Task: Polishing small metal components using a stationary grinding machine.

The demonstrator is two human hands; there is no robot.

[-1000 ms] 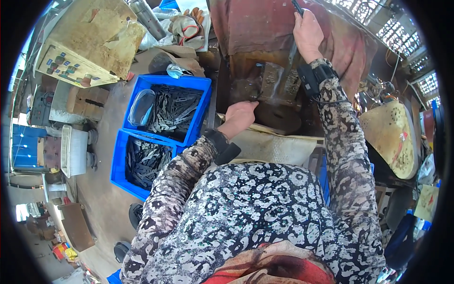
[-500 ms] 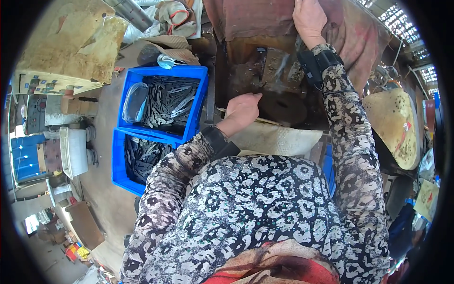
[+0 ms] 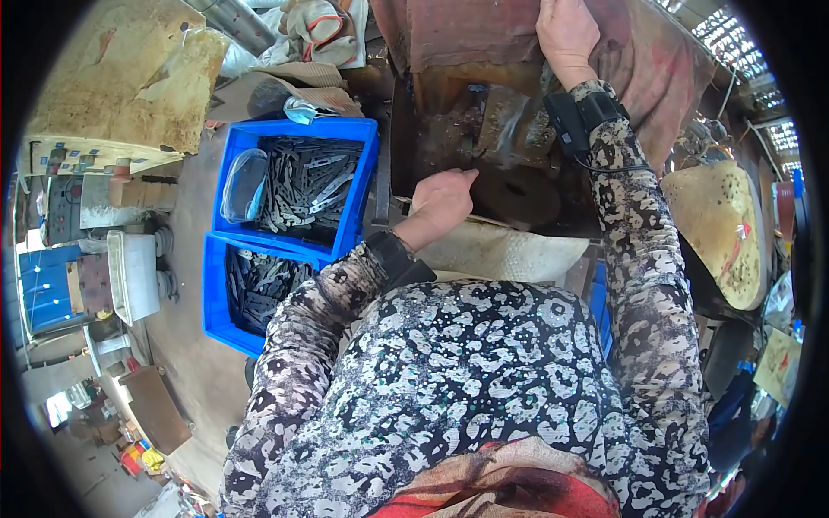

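While our left hand [image 3: 442, 203] curls beside the dark disc [image 3: 537, 204] in the near trough [image 3: 402, 147], our right hand [image 3: 567, 39] stretches far; we can't tell either's grip. Blue bins [image 3: 364, 186] sit left, likely for reach.

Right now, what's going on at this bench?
A person works bare-handed at a dark, wet metal trough. Their left hand is at its near edge, beside a dark disc with a center hole; I can't tell if it grips anything. Their right hand is up by a reddish-brown cloth, partly out of frame, so its grip is unclear too. On the left, two blue bins hold dark flat metal strips.
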